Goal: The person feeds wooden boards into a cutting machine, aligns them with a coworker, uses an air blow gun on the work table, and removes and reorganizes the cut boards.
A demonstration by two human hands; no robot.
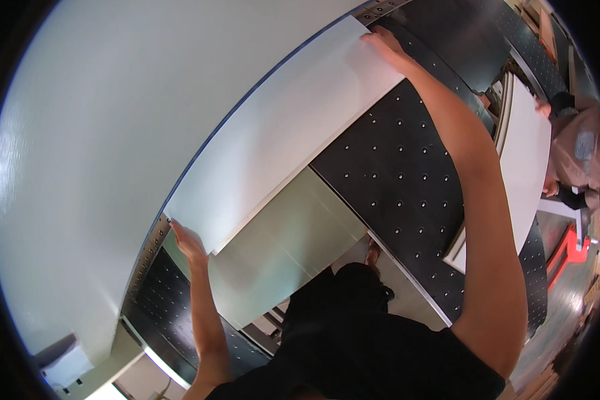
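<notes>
A long white panel [285, 125] lies before me, its far edge along a blue-edged metal guide [230, 112]. My left hand [189, 242] is at the panel's near left corner, fingers along its short end. At the opposite end, my right hand [385, 45] grips the corner with the fingers over the edge. Beneath the panel is a greenish board or table surface [285, 240], and to its right a black table [400, 175] dotted with small ball or air nozzles.
A large pale machine housing [90, 125] rises beyond the guide. At the right a co-worker [577, 145] has hands at a stack of white panels [522, 145]. A red-orange frame [570, 255] stands on the floor. Another dotted black table [167, 300] extends at lower left.
</notes>
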